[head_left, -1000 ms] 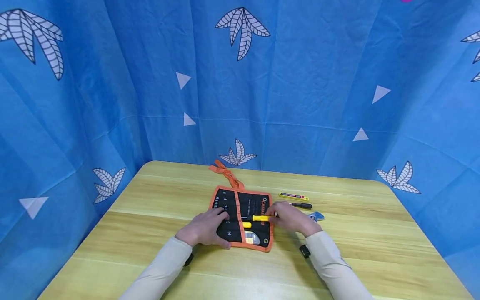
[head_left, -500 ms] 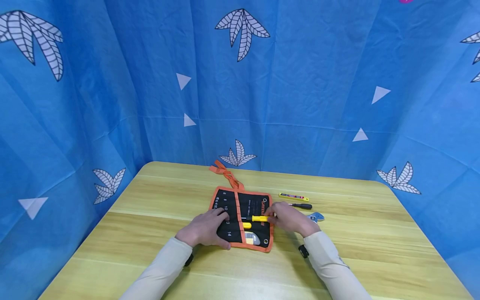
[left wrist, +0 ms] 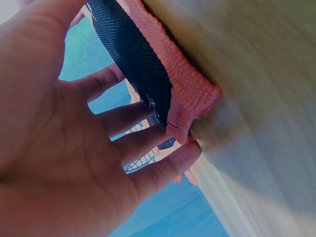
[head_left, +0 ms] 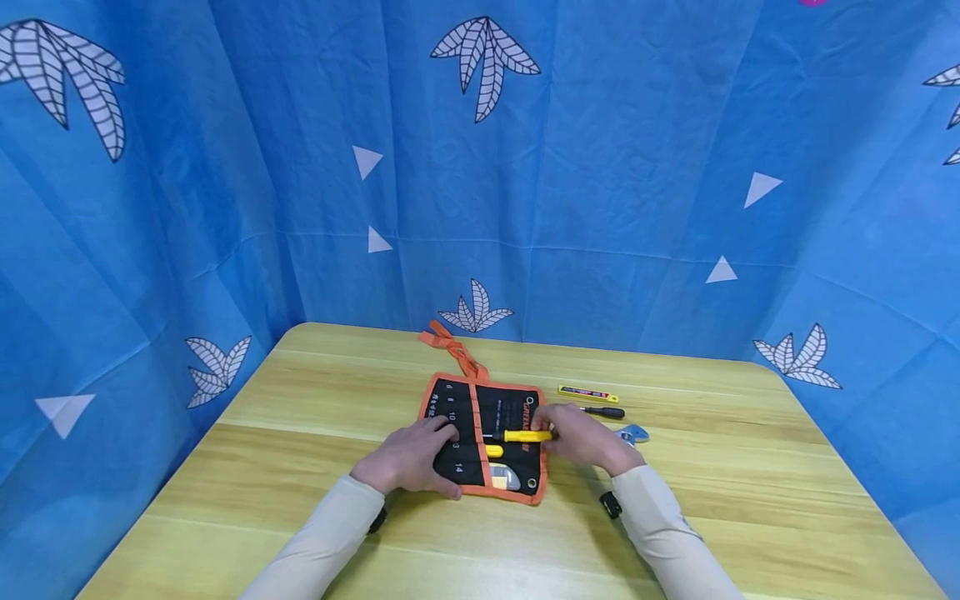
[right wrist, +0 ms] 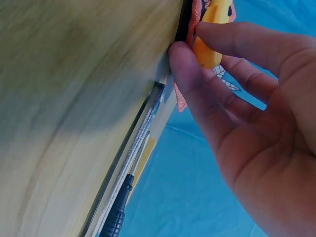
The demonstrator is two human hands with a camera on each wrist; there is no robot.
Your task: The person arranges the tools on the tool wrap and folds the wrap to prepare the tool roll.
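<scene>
A black tool pouch (head_left: pixel 491 393) with orange trim lies spread out on the table. My left hand (head_left: pixel 414 454) rests on its left part, fingers spread; in the left wrist view the fingers (left wrist: pixel 140 140) reach over the pouch edge. At the pouch's right side my right hand (head_left: pixel 581 435) pinches the handle of a yellow screwdriver (head_left: pixel 521 436), whose shaft runs into a pocket. Thumb and forefinger meet near the handle end in the right wrist view, where the screwdriver (right wrist: pixel 210 54) partly shows. Below it sit another yellow handle (head_left: pixel 493 450) and a grey-and-yellow tool (head_left: pixel 504 477) in pockets.
Right of the pouch lie a flat yellow case (head_left: pixel 588 393), a black-handled screwdriver (head_left: pixel 603 412) and an adjustable wrench (head_left: pixel 634 433), partly behind the right hand. Orange ties (head_left: pixel 457 350) trail toward the table's back edge. A blue curtain (head_left: pixel 622 167) hangs behind.
The right fingers have shifted slightly along the yellow handle, and more of its end shows. The handle sits a touch further left than a second ago. The left hand and pouch stay put.
</scene>
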